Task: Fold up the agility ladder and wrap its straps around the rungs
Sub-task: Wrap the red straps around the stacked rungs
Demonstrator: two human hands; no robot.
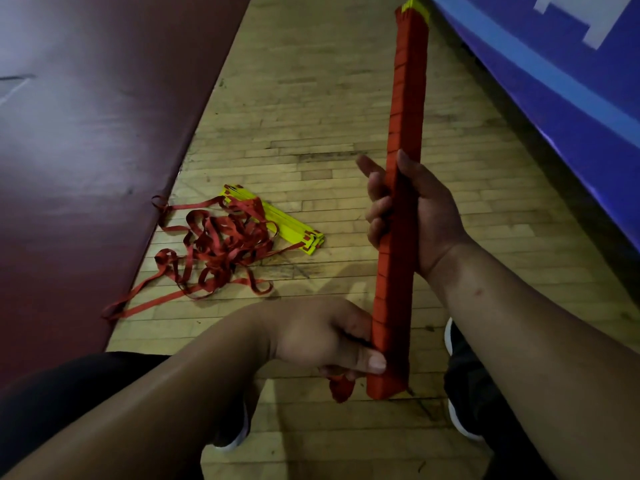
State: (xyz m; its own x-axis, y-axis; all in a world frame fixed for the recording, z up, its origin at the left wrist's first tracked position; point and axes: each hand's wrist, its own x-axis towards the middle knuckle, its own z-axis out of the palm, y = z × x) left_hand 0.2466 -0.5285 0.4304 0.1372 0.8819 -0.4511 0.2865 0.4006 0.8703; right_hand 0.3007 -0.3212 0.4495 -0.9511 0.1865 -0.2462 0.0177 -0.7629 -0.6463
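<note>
I watch the right hand (426, 216) clench mid-length round the ladder bundle (405, 109), a long bar ribbed with tight red webbing; the left hand (322, 341) pinches its lower end. Flat yellow rungs (287, 223) lie on the plank floor (311, 98).

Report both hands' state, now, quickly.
Left hand: closed, fingers and thumb pinching the lower end of the wrapped ladder.
Right hand: closed, fingers curled round the wrapped ladder's middle.

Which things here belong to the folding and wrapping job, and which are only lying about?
Job: wrapped ladder, gripped by right hand; left hand pinching its lower end; loose strap end.
Lying about: second ladder with tangled straps, maroon mat, blue pad.
</note>
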